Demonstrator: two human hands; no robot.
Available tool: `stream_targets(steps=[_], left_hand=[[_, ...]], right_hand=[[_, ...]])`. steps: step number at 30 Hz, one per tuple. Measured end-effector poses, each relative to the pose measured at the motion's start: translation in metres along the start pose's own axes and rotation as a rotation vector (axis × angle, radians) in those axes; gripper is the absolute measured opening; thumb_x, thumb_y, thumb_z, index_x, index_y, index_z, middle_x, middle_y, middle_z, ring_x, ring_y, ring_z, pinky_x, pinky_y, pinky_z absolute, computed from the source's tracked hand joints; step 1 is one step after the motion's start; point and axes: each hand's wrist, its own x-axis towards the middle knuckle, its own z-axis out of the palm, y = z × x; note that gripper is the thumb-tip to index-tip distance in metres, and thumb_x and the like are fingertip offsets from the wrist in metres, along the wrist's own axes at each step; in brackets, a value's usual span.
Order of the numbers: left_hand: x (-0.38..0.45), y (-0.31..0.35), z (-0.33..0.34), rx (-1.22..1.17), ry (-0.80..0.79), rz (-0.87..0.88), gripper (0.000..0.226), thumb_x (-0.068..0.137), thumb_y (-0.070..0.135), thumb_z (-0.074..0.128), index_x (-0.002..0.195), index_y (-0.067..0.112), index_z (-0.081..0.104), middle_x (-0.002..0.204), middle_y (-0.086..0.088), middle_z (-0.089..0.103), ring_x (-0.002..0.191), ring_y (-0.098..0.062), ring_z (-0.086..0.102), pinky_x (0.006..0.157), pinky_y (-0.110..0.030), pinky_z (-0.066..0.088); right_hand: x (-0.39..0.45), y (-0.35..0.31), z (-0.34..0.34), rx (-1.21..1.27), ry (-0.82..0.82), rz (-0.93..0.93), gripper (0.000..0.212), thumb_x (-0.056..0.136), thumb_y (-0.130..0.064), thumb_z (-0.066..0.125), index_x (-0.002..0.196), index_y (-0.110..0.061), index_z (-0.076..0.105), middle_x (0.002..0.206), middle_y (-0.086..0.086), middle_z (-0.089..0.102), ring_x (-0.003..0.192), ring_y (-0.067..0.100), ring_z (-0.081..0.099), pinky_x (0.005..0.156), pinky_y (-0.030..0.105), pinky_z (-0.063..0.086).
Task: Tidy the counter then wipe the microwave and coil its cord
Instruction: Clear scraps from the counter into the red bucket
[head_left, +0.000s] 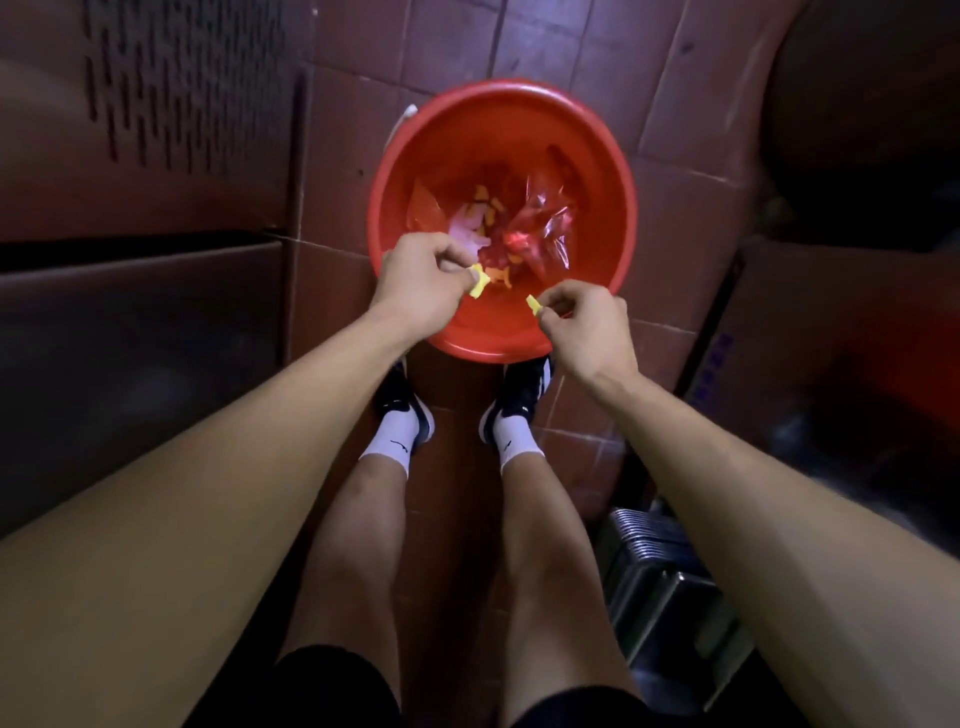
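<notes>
Red-brown tiled floor runs underneath. A dark perforated metal panel stands left; a cardboard box and stacked metal trays sit right.

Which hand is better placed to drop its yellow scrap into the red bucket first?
Left hand: its yellow scrap hangs inside the rim of the red bucket, over the trash. The right hand pinches its scrap nearer the near rim. Marginal call.
</notes>
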Motion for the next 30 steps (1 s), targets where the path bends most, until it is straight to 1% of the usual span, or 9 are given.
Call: stream_targets(steps=[3,5,8,10,13,17,19,23,30], left_hand=[[0.023,-0.010,0.018,0.065,-0.010,0.039,0.011,0.083,0.013,0.074,0.083,0.024,0.074,0.070,0.008,0.070,0.070,-0.008,0.067,0.071,-0.015,0.052],[0.036,-0.017,0.027,0.103,-0.002,0.048,0.012,0.083,0.014,0.074,0.081,0.026,0.073,0.069,0.014,0.067,0.068,-0.002,0.063,0.064,-0.004,0.042],[0.052,-0.030,0.036,0.097,-0.019,0.033,0.011,0.084,0.014,0.074,0.089,0.024,0.075,0.081,0.011,0.072,0.079,-0.007,0.066,0.075,-0.012,0.048],[0.057,-0.037,0.037,0.095,-0.015,0.045,0.016,0.084,0.018,0.076,0.099,0.023,0.075,0.092,0.010,0.073,0.088,-0.005,0.064,0.081,-0.010,0.042],[0.057,-0.044,0.034,0.102,-0.009,0.060,0.017,0.086,0.022,0.074,0.103,0.025,0.074,0.096,0.011,0.072,0.092,-0.006,0.064,0.086,-0.013,0.043],[0.042,-0.045,0.028,0.386,-0.143,0.213,0.024,0.090,0.027,0.066,0.114,0.030,0.069,0.113,0.005,0.071,0.103,-0.021,0.064,0.094,-0.033,0.050],[0.033,-0.041,0.023,0.511,-0.203,0.267,0.028,0.091,0.030,0.063,0.119,0.032,0.066,0.121,0.003,0.067,0.110,-0.026,0.062,0.095,-0.039,0.050],[0.014,-0.028,0.010,0.649,-0.219,0.284,0.031,0.095,0.033,0.056,0.126,0.030,0.061,0.131,0.000,0.062,0.120,-0.029,0.057,0.099,-0.043,0.048],[-0.040,0.013,-0.025,0.774,-0.166,0.317,0.034,0.097,0.035,0.052,0.128,0.026,0.060,0.132,-0.005,0.061,0.124,-0.032,0.054,0.101,-0.046,0.046]], right_hand=[[0.029,0.009,0.021,0.001,-0.009,0.020,0.013,0.087,-0.020,0.061,0.090,-0.023,0.072,0.085,-0.005,0.072,0.085,0.018,0.066,0.083,0.038,0.055],[0.045,0.014,0.035,-0.005,-0.025,0.027,0.013,0.086,-0.020,0.060,0.090,-0.023,0.072,0.086,-0.002,0.072,0.087,0.021,0.066,0.084,0.039,0.055],[0.065,0.021,0.053,-0.001,-0.042,0.040,0.011,0.086,-0.021,0.061,0.090,-0.023,0.071,0.087,-0.001,0.072,0.087,0.022,0.067,0.084,0.039,0.055],[0.073,0.025,0.061,0.007,-0.049,0.051,0.011,0.087,-0.022,0.062,0.092,-0.024,0.071,0.089,-0.001,0.073,0.089,0.021,0.066,0.086,0.036,0.054],[0.076,0.030,0.069,-0.007,-0.074,0.058,0.015,0.089,-0.022,0.061,0.100,-0.026,0.071,0.099,0.000,0.073,0.101,0.021,0.063,0.092,0.031,0.050],[0.070,0.031,0.066,-0.054,-0.106,0.050,0.021,0.088,-0.022,0.057,0.105,-0.025,0.070,0.109,0.003,0.072,0.108,0.025,0.062,0.096,0.032,0.049],[0.063,0.030,0.059,-0.147,-0.168,0.012,0.024,0.089,-0.022,0.056,0.108,-0.023,0.069,0.113,0.007,0.071,0.110,0.029,0.062,0.098,0.034,0.049],[0.045,0.022,0.038,-0.331,-0.293,-0.054,0.032,0.089,-0.023,0.054,0.119,-0.023,0.066,0.120,0.008,0.068,0.114,0.032,0.060,0.098,0.040,0.050],[-0.003,-0.013,-0.014,-0.410,-0.240,-0.131,0.035,0.090,-0.021,0.052,0.123,-0.021,0.063,0.126,0.011,0.065,0.112,0.032,0.062,0.094,0.043,0.053]])
